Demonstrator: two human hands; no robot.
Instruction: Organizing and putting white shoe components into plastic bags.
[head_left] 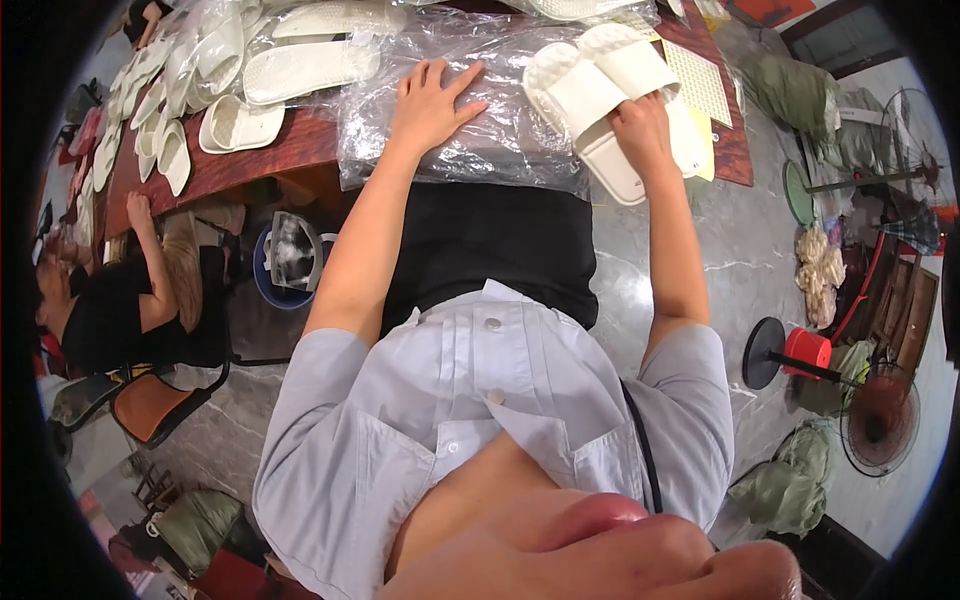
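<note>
Now, right hand [640, 130] fingers grasping white slippers [600, 95], left hand [432, 100] fingers released flat on plastic bag [500, 140].

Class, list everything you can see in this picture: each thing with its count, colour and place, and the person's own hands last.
Pair of slippers: two, white, table's right part, under the right hand.
Plastic bags: clear stack, table edge, centre.
More slippers: many, white, table's left part.
Table: one, reddish-brown, top.
Co-worker: one, black top, seated left.
Fans: two, right floor.
Left hand: flat on the bags.
Right hand: gripping the pair of slippers.
</note>
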